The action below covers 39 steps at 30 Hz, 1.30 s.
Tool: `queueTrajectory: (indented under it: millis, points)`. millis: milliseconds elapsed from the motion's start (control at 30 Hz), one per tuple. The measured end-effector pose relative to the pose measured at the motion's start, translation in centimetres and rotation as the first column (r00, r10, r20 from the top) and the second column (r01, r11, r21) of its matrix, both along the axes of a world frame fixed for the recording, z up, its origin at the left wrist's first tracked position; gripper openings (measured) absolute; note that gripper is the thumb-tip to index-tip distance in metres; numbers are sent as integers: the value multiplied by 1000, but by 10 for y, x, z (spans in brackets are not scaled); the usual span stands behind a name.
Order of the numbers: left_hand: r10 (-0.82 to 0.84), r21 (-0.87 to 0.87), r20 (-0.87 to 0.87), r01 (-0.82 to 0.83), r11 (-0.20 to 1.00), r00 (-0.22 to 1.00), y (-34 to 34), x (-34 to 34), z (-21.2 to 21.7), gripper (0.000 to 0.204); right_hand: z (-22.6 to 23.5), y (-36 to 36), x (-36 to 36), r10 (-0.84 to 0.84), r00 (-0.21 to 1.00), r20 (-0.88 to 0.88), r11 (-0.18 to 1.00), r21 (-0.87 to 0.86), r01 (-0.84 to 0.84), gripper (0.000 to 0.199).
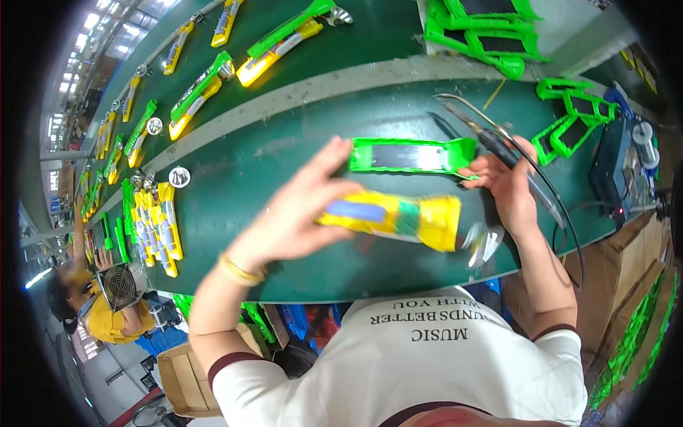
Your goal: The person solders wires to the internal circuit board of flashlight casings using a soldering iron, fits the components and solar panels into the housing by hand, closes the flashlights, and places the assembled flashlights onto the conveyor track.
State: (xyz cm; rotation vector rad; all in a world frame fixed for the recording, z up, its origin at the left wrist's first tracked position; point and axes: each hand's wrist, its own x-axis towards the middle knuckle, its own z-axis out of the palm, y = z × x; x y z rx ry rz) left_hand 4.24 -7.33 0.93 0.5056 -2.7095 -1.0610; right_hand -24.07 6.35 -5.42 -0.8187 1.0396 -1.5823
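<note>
Yellow housing (391,217) motion-blurred in left hand (295,213)

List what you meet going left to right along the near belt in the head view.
Stack of yellow parts → round metal disc → left hand → yellow housing → right hand → green frames → dark box unit.

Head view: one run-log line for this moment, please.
left hand: holds yellow plastic casing | right hand: grips black soldering tool | green plastic frame: on belt
</note>
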Motion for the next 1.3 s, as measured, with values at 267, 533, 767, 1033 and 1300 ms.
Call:
queueTrajectory:
  millis: [267,533,767,1033,1300]
  points:
    - [212,-192,-50,-218,957,976,54,11,-28,55,7,19,-9,-230,972,-50,960,-174,218,37]
    - [-12,-550,-330,-182,815,944,76,-14,-26,21,17,57,8,-318,934,160,904,-246,350,34]
    - [237,-178,-283,-294,939,929,76,-32,-31,15,16,55,28,-194,978,76,972,-117,203,27]
    - [361,-181,-186,-393,901,914,81,-38,-22,13,11,58,34,-108,987,-123,992,-84,98,26]
    - [366,-196,-111,-382,903,924,78,-42,-12,14,8,54,40,-78,969,-235,997,-23,74,27]
